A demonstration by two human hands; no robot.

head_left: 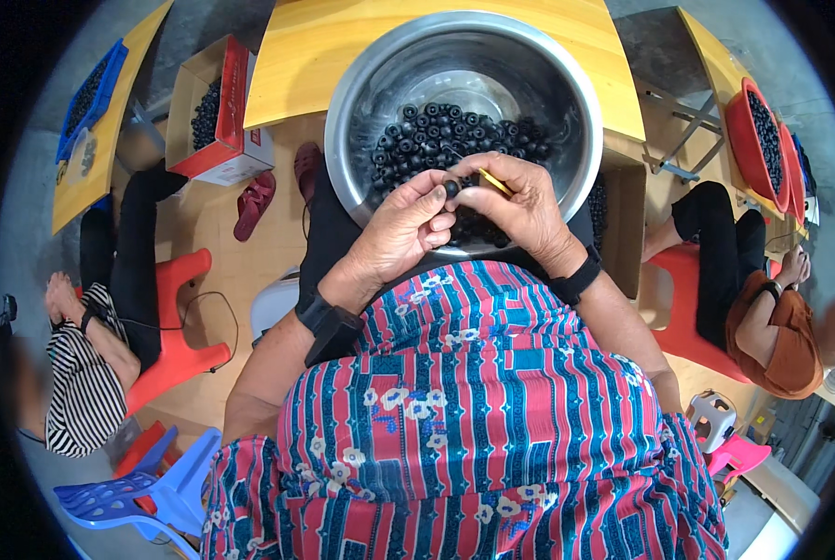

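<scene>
Over the near part of a wide steel basin (338, 140), my two hands meet. My left hand (403, 217) is closed, pinching a small round black part (451, 188) between thumb and fingertips. My right hand (520, 207) is closed on a thin yellow tool (495, 181), which sticks out past the forefinger. The tool's working end is hidden or too small to make out. My right thumb tip lies close beside the black part. Many similar black pieces (427, 140), several with a hole in the end, are heaped in the basin below.
The basin overlaps the yellow table (292, 56). A carton (214, 117) of black pieces stands at left. Two people sit at the sides on red stools (180, 322), near tables with a blue tray (91, 98) and a red basin (758, 140). Red slippers (254, 205) lie on the floor.
</scene>
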